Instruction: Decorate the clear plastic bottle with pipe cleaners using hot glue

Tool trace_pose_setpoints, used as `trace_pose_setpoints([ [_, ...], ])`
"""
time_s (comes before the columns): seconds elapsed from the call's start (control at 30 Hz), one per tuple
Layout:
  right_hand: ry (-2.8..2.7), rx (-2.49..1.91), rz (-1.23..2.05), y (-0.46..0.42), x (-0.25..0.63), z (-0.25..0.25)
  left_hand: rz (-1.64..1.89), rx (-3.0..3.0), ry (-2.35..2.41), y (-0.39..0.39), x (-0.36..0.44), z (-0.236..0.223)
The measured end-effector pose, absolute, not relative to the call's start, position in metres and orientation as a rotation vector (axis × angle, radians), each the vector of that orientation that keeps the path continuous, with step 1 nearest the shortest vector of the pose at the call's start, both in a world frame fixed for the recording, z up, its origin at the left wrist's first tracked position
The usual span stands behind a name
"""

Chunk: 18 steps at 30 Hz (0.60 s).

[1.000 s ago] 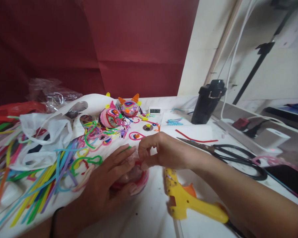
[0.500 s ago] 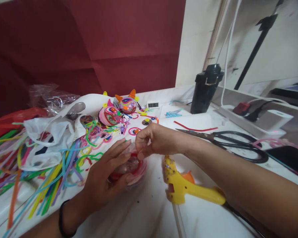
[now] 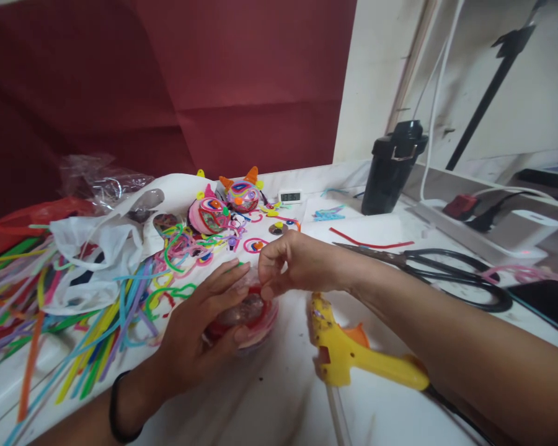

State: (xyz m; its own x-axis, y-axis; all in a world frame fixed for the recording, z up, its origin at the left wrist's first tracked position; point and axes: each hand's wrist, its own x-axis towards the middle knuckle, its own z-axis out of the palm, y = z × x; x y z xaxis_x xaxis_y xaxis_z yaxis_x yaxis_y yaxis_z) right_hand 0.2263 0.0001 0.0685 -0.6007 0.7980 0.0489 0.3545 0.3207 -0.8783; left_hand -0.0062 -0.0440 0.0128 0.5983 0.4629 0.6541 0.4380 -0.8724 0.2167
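Where clear plastic ball (image 3: 252, 313) banded in red and pink sits on desk (image 3: 288, 390), left hand (image 3: 193, 325) cups it, fingers part-spread, thumb on near side. Right hand (image 3: 302, 263) curled at ball's right edge, thumb and fingertip close together; cannot tell if anything is pinched. Yellow glue gun (image 3: 348, 357) just right of ball; black-handled scissors (image 3: 411, 260) beyond right forearm. Loose pipe cleaners (image 3: 105, 337) heaped left. Two decorated balls (image 3: 210, 217) behind.

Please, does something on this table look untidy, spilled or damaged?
Nothing looks plainly spilled or broken. The pipe cleaners at left look untidy, jumbled and pointing many ways; the yellow glue gun has dark smudges at its front end.
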Motion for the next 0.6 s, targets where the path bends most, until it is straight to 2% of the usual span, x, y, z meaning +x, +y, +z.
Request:
trace_pose_setpoints([
  [0.33, -2.031, -1.010, 1.315, -0.0014, 0.2254, 0.0660, 1.111, 2.761, 0.781, -0.0449, -0.0103, 0.0132],
  [0.6, -2.065, -1.053, 1.255, -0.0031, 0.2250, 0.0720, 1.102, 2.764, 0.793, -0.0426, -0.0128, 0.0117],
])
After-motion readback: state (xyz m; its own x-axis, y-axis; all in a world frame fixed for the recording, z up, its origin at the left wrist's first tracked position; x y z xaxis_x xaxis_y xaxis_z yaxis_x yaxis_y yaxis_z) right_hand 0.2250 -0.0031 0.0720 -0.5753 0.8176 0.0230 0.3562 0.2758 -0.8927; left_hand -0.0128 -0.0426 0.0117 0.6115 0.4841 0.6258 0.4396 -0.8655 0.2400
